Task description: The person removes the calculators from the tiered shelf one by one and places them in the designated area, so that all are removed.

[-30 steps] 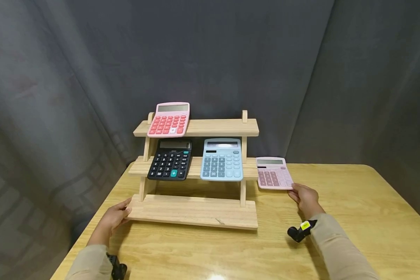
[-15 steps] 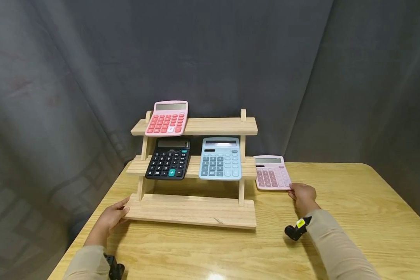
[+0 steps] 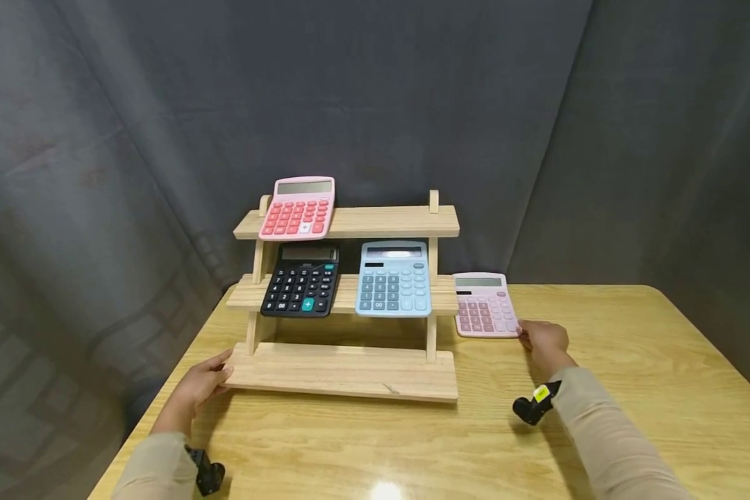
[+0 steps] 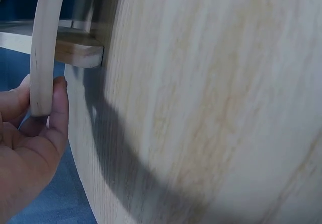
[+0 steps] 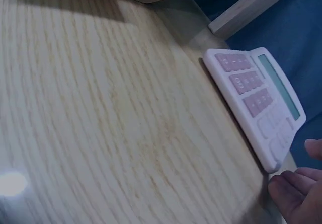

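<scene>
A three-tier wooden display stand (image 3: pixel 344 368) stands on the table. My left hand (image 3: pixel 198 386) grips the left end of its bottom board, thumb and fingers on either side of the board (image 4: pixel 42 58) in the left wrist view. To the right of the stand, a pale pink calculator (image 3: pixel 489 305) lies face up on the table. By its near right corner is my right hand (image 3: pixel 545 342). The right wrist view has the thumb raised apart from the fingers (image 5: pixel 284 196), with the fingertips right at the corner of the calculator (image 5: pixel 256 103).
On the top tier leans a pink calculator with red keys (image 3: pixel 298 208). A black calculator (image 3: pixel 301 280) and a light blue calculator (image 3: pixel 394 279) lean on the middle tier. Grey curtains (image 3: pixel 375 90) hang behind the wooden table (image 3: pixel 631 361).
The pale pink calculator's near edge has settled lower onto the table, and my right hand's thumb now stands off it. My left hand stays on the stand. The head view has shifted slightly.
</scene>
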`<state>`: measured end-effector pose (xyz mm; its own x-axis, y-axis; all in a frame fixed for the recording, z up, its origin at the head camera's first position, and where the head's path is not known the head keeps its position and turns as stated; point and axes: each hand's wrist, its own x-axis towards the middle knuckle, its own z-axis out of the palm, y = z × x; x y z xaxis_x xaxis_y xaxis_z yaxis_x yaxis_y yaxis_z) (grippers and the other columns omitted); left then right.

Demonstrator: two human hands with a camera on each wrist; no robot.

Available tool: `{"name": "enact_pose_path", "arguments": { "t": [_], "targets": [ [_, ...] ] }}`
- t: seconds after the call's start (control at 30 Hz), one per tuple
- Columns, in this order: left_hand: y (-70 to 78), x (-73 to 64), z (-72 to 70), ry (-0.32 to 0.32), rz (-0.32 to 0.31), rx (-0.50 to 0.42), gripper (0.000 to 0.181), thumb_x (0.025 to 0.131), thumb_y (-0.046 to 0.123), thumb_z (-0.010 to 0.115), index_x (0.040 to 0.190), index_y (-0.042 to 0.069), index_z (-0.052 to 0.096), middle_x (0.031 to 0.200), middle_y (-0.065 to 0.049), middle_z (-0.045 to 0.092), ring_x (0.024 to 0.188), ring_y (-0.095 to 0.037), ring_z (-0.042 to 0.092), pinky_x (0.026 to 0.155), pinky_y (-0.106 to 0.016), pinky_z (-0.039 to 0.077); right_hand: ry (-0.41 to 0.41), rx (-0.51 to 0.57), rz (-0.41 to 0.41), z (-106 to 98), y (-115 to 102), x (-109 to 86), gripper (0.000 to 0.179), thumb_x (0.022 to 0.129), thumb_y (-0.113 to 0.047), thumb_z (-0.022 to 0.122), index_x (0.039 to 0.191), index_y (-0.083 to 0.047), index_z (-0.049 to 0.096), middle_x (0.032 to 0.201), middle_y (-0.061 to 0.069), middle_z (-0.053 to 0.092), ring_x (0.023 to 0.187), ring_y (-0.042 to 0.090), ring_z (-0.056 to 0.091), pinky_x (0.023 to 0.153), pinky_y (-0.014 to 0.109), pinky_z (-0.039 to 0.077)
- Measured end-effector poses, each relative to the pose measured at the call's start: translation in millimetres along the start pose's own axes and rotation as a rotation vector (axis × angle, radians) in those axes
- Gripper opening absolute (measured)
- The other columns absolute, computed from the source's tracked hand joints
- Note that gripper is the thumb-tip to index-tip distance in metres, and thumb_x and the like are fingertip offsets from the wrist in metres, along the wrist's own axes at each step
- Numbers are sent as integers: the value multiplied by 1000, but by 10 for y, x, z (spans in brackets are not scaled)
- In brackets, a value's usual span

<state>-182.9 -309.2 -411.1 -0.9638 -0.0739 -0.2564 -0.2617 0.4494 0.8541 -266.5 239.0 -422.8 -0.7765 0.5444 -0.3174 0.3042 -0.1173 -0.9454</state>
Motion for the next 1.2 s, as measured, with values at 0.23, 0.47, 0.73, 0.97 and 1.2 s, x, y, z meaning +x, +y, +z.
{"name": "enact_pose_path", "arguments": {
  "t": [0.23, 0.47, 0.73, 0.97, 1.2],
  "targets": [
    [26, 8, -28, 6, 25, 14, 52, 92, 13, 42, 135, -4, 17, 125, -38, 24, 91, -23, 51, 79, -37, 42, -32, -12, 0, -27, -146, -65, 43, 78, -7, 60, 113, 11, 45, 71, 4, 52, 57, 7, 52, 60, 23, 47],
    [35, -5, -3, 6, 55, 28, 51, 92, 12, 42, 134, -5, 19, 124, -39, 26, 92, -26, 51, 78, -38, 42, -175, 99, 14, 17, -101, 241, 52, 75, -18, 68, 118, 3, 46, 88, 8, 59, 71, 12, 58, 63, 25, 48],
    [26, -32, 1, 25, 46, 35, 51, 92, 11, 42, 134, -5, 19, 123, -39, 28, 91, -28, 51, 77, -38, 43, -387, 234, -22, 159, -383, -12, 33, 79, -11, 63, 107, 3, 54, 72, 2, 61, 67, 14, 61, 65, 28, 48],
    [9, -24, -14, 20, 38, 38, 50, 92, 10, 41, 134, -5, 19, 125, -40, 23, 100, -35, 46, 79, -38, 42, -571, 373, -89, 320, -376, 15, 25, 76, -11, 66, 98, 0, 61, 80, 9, 63, 74, 18, 61, 66, 30, 48],
    [13, -6, -7, 10, 65, 42, 51, 92, 10, 42, 134, -6, 18, 124, -41, 23, 103, -40, 42, 78, -38, 43, -558, 348, -85, 382, -832, -861, 9, 81, -7, 60, 87, -2, 55, 73, 5, 62, 69, 14, 61, 70, 27, 46]
  ]
}}
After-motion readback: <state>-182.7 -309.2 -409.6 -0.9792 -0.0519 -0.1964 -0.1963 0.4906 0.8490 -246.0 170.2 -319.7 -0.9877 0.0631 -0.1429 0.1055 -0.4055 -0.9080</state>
